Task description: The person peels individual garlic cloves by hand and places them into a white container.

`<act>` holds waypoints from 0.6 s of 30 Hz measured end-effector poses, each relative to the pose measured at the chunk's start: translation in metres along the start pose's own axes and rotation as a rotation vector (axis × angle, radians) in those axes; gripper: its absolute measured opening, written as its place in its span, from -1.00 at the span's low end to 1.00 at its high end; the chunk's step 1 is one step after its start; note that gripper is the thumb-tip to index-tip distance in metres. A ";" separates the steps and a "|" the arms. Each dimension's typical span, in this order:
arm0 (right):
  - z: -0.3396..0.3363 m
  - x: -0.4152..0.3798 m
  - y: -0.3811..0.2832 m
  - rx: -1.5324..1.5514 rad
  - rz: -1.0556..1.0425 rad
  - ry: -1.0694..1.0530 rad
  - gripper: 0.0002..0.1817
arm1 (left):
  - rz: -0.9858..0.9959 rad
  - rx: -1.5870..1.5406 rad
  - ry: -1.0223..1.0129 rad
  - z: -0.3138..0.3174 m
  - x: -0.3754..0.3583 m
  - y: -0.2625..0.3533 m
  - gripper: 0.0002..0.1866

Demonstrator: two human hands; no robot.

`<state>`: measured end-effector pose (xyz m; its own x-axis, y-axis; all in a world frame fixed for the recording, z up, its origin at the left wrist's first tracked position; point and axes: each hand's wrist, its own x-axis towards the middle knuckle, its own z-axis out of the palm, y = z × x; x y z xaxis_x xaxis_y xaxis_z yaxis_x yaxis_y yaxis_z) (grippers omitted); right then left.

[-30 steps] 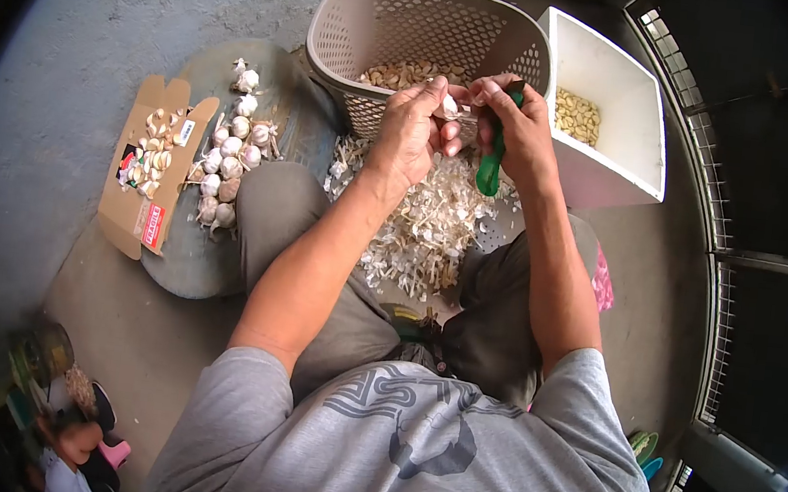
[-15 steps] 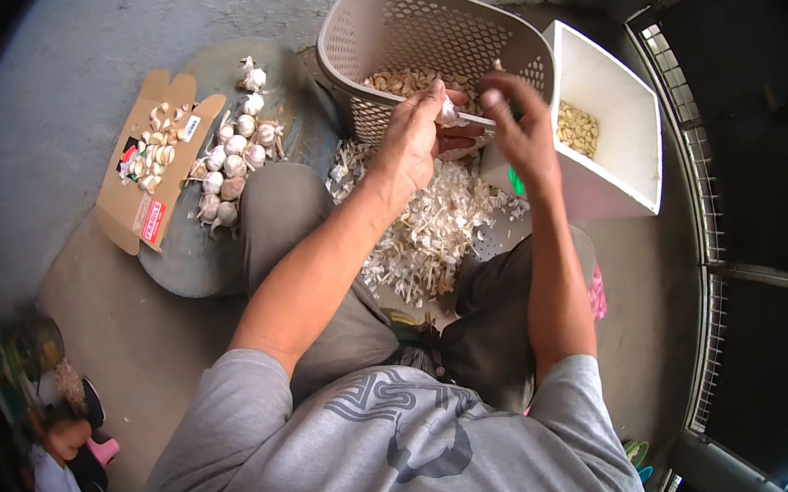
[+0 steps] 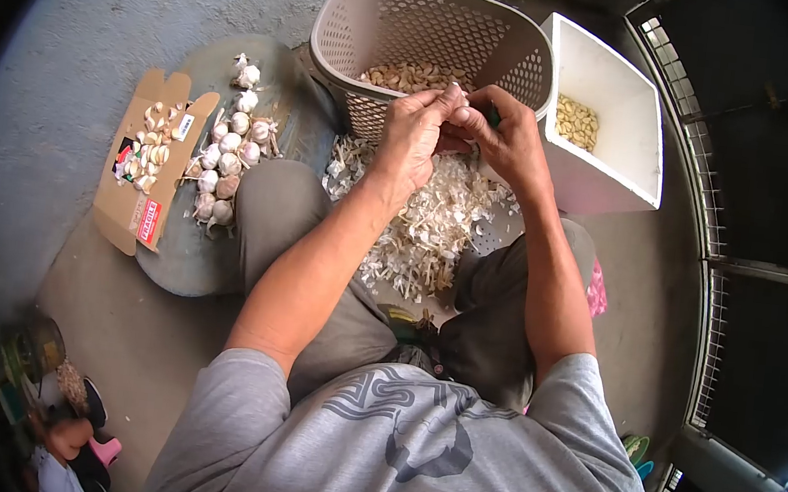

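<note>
My left hand [image 3: 410, 137] is closed around a garlic bulb [image 3: 460, 97], of which only a little white shows between the fingers. Thumb and fingers of my right hand [image 3: 518, 144] pinch at the same garlic from the other side, fingertips touching it. Both hands are over the near rim of a taupe perforated basket [image 3: 334, 38], which has unpeeled-looking garlic cloves [image 3: 402, 76] in it. Below the hands, a heap of papery garlic skins [image 3: 430, 226] lies between my legs.
On the left, several whole garlic bulbs [image 3: 231, 144] lie on a worn grey-blue surface [image 3: 185, 267], beside flattened cardboard [image 3: 119, 208] bearing loose cloves [image 3: 147, 148]. A white foam box [image 3: 603, 177] with pale cloves [image 3: 575, 123] stands right of the basket. Another person's hand [image 3: 66, 442] shows lower left.
My right hand has come left and down from beside the basket to meet my left hand at the garlic. The left hand has barely moved.
</note>
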<state>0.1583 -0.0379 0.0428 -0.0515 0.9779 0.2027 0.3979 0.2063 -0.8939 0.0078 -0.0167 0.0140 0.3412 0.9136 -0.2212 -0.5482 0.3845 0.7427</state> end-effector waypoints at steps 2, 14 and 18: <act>-0.001 0.002 0.006 -0.050 0.030 -0.008 -0.61 | 0.026 -0.013 0.023 0.004 -0.002 -0.001 -0.76; 0.020 0.003 0.003 -0.062 -0.083 0.059 -0.71 | 0.191 0.100 0.120 0.002 -0.006 -0.004 -0.68; 0.020 0.002 0.008 -0.046 -0.080 0.091 -0.75 | 0.124 -0.017 0.136 -0.003 0.000 -0.009 -0.71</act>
<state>0.1429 -0.0340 0.0278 -0.0020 0.9506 0.3103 0.4378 0.2798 -0.8544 0.0109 -0.0202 0.0054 0.1643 0.9631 -0.2131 -0.5924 0.2691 0.7594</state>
